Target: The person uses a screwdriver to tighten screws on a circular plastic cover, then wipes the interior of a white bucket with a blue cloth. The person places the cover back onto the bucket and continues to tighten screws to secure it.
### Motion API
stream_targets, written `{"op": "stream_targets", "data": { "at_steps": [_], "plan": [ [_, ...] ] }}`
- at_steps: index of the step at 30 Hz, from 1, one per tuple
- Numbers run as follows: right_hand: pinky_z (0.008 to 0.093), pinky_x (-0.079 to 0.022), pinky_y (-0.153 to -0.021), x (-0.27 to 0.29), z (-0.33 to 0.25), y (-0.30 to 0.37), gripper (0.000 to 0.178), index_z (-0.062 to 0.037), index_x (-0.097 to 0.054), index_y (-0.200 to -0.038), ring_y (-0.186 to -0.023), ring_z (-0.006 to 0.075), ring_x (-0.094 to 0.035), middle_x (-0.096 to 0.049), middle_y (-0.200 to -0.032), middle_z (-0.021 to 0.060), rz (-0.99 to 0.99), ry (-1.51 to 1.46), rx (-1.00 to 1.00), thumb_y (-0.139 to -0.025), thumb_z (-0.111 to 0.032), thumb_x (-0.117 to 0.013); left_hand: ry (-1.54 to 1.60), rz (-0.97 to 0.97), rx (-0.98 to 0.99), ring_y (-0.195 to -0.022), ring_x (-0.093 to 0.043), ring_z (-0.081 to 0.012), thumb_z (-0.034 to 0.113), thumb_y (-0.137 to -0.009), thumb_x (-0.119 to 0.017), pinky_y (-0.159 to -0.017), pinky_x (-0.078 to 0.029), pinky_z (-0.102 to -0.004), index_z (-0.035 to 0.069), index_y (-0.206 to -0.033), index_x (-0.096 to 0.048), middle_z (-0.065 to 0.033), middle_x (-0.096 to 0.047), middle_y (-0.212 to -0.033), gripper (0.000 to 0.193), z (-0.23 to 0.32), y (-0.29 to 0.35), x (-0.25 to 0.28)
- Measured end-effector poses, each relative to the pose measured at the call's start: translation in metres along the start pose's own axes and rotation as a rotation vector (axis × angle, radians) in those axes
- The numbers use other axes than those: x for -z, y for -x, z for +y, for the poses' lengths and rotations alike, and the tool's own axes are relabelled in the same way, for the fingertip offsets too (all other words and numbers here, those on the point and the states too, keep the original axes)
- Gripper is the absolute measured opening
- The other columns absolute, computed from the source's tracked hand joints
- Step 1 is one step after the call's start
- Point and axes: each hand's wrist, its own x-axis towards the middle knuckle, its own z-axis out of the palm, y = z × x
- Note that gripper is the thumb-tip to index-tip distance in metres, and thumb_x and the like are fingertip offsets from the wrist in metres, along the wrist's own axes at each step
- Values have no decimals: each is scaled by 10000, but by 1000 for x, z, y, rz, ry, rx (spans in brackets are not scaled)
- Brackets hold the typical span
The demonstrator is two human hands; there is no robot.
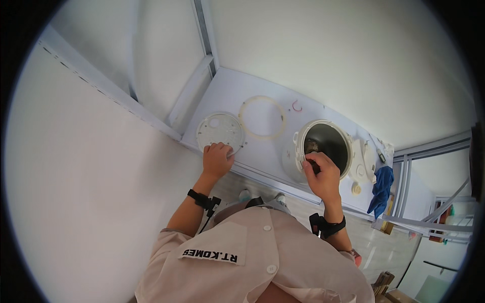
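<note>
One round, perforated white plate [221, 131] lies at the left part of the bench [230, 83] – the left hand [217, 160] is clamped on its near edge, with the fingers bent over it. At the right part stands a white pot [293, 160], its mouth open and its inside dark. The right hand [323, 177] is at the pot's near rim, thumb and fingers curved; I cannot tell whether they pinch it. Between plate and pot lies a pale yellow ring [263, 97]; a blue cloth [381, 189] hangs over the bench's right end.
</note>
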Motion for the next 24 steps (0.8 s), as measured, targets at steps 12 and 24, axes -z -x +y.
{"op": "stream_targets", "data": {
  "at_steps": [12, 24],
  "plan": [
    [374, -565, -667, 1, -1, 2, 111, -63, -774, -1030, -735, 283, -733, -734, -892, 90, 0, 11, -26, -945, -116, -821, -102, 66, -81, -960, -676, -259, 167, -917, -808, -904, -472, -439, 144, -996, -767, -15, -683, -971, 92, -1, 5, -6],
    [384, -590, -755, -55, -66, -29, 173, -53, -763, -1072, -868, 294, -728, -749, -1046, 107, -294, -181, 350, -910, -32, -817, -3, 23, -15, -1014, -698, -267, 222, -902, -839, -914, -510, -442, 152, -1054, -795, -12, -727, -1019, 174, -1, 18, 5]
  ]
}}
